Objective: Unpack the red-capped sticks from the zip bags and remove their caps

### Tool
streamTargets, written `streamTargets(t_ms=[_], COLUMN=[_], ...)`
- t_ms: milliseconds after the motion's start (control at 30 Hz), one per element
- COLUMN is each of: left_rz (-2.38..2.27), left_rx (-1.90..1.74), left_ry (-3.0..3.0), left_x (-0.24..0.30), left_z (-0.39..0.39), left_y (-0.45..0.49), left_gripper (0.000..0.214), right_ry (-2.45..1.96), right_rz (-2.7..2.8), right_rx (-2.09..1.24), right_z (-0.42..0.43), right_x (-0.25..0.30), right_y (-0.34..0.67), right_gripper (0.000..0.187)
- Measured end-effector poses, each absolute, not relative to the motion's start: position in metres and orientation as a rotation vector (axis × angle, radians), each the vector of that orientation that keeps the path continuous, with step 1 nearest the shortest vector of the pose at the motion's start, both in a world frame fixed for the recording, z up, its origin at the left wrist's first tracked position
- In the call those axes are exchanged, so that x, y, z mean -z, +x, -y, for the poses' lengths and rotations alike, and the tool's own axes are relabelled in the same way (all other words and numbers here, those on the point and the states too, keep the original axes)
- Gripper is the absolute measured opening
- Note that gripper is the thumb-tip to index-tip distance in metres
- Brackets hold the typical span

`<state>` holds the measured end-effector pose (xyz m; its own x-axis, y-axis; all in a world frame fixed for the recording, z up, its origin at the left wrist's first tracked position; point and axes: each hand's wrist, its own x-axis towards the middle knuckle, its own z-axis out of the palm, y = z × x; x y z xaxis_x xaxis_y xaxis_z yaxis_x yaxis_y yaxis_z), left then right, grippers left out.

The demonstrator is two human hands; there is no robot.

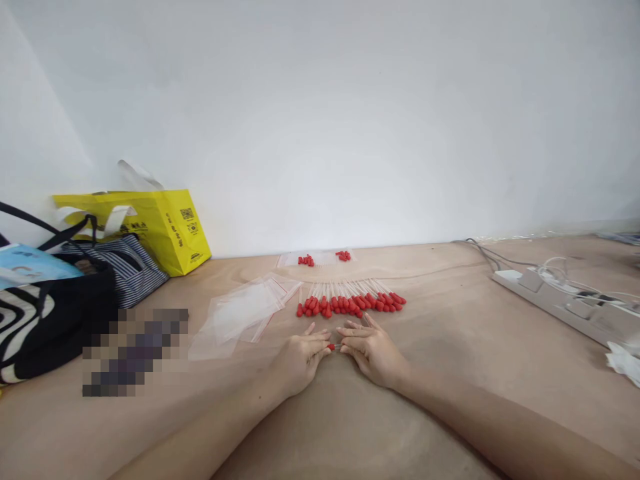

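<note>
My left hand [299, 358] and my right hand [371, 350] rest on the tan table, fingertips meeting over one small red-bulbed dropper [333, 347]. Both hands pinch it between thumb and fingers, the other fingers stretched forward. Just beyond them lies a fanned row of several clear droppers with red bulbs [350, 301]. To the left of that row sits a loose pile of clear zip bags with red seals [245, 310]. Farther back, near the wall, lie two filled bags with red bulbs inside [323, 258].
A yellow shopping bag [160, 227], a striped bag [123, 267] and a black-and-white patterned bag [35, 320] stand at the left. A white power strip with cables [565, 300] lies at the right. A blurred patch [133, 350] covers something on the table.
</note>
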<state>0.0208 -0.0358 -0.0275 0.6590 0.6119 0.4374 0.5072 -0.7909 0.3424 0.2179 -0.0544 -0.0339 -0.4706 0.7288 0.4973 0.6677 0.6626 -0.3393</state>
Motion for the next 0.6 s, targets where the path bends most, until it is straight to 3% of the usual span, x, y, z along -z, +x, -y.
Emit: streamTargets(t_ms=[400,500,600], left_rz=[-1.329,-1.328,-1.339], left_rx=[-0.808,-0.801,-0.806], left_ry=[2.603,2.552,2.519], left_x=[0.013,0.012,0.011], left_z=[0.040,0.042,0.044], left_y=[0.009,0.006,0.001], left_gripper=[0.025,0.033,0.027], right_ry=[-1.261,-1.274,-1.280], right_rz=[2.110,2.098,2.090], right_rx=[-0.102,-0.160,-0.241], right_z=[0.047,0.043,0.043], right_x=[0.038,0.039,0.036], right_y=[0.234,0.235,0.236], right_gripper=[0.021,0.018,0.020])
